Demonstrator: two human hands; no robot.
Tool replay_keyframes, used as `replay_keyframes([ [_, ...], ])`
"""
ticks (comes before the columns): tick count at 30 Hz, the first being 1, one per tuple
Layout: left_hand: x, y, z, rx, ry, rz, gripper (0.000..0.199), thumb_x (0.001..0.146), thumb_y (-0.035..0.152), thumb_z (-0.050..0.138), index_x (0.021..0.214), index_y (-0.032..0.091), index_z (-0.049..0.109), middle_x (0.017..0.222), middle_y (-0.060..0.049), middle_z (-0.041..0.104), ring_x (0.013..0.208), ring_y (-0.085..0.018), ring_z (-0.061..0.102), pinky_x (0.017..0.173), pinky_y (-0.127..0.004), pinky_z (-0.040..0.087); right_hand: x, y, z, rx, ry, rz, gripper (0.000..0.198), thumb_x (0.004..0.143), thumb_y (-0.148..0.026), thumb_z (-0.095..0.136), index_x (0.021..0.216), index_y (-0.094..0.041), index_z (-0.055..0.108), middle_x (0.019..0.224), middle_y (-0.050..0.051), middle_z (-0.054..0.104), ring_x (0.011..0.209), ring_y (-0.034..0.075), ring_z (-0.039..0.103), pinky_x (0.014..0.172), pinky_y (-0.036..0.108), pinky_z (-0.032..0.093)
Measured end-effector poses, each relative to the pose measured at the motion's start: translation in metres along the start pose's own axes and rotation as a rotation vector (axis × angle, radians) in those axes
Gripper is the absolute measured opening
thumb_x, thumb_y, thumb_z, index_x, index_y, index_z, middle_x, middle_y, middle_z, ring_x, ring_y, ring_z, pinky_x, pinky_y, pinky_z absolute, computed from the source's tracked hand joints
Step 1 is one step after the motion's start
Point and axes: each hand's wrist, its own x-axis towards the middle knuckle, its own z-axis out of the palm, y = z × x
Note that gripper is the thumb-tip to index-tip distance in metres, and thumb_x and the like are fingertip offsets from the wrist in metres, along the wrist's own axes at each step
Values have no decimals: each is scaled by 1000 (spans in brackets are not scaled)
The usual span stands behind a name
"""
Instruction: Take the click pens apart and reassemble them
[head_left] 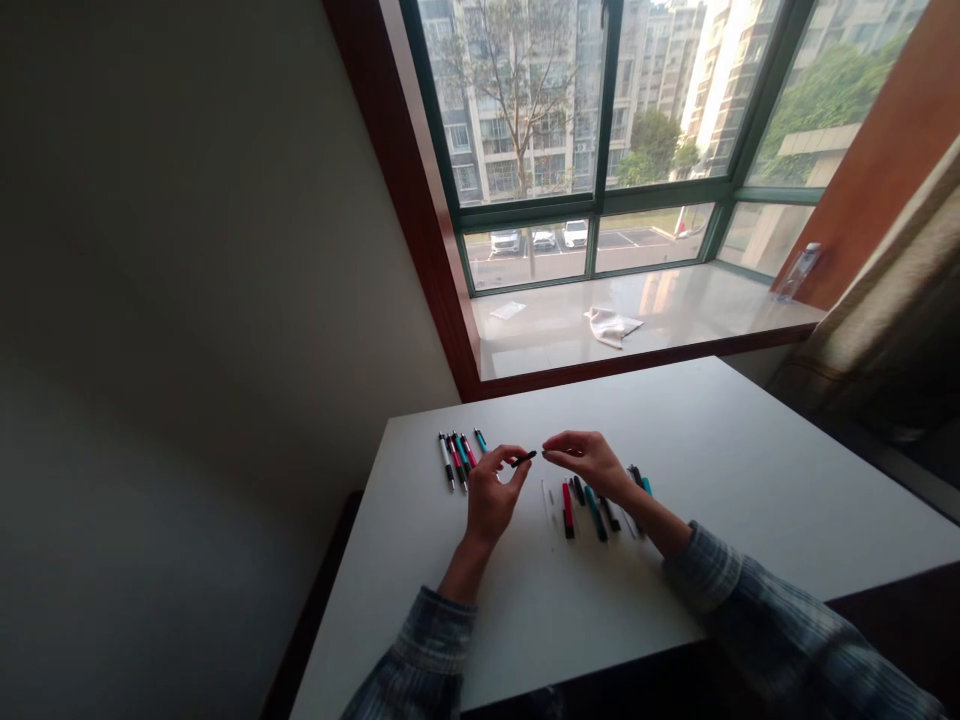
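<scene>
Between the thumb and fingers of my left hand [495, 490] is a short black pen part [523, 459], its tip pointing right. Close to that tip, my right hand [592, 462] is pinched; whatever small piece it holds is too tiny to name. Under and beside my right hand lie loose pen parts: a red pen barrel [568, 510], a teal pen barrel [595, 514], black pieces and thin white refills [545, 502]. Left of my left hand, several whole pens [453, 460] rest side by side in white, red and teal, partly covered by the hand.
All this lies on a white table [420, 560] against a wall. Behind it, a window sill [547, 340] carries a crumpled white cloth [612, 326], a white packet [508, 311] and a clear bottle [799, 272]. A curtain [877, 280] hangs at right.
</scene>
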Motion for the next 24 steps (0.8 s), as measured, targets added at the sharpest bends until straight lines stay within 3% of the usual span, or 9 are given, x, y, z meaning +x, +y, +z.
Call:
replay_keyframes([
  [12,-1,3,2,-7,-37,47,10,90,29,71,98,23,72,97,-3,75,89,-22,66,81,-36,51,-1,-1,3,8,-28,-15,37,86,-49,77,105,-18,78,101,9,80,91,23,75,83,37,61],
  [18,-1,2,2,-10,-53,77,8,90,29,72,96,23,72,97,-4,75,92,-24,66,84,-38,52,-3,-1,4,-255,9,-84,34,95,-51,67,91,-19,77,81,5,77,72,19,71,72,33,58],
  [22,-1,1,3,-23,-61,76,10,91,31,71,97,23,72,97,-5,75,92,-25,67,84,-40,53,-5,-4,4,-312,9,-137,32,96,-49,65,107,-19,72,86,4,76,75,18,70,69,31,56],
  [24,-1,1,3,-27,-58,80,10,91,31,71,97,23,72,97,-5,75,92,-24,67,84,-39,53,-6,-5,4,-324,-9,-159,29,97,-46,65,106,-19,71,89,5,75,77,18,69,70,30,56],
])
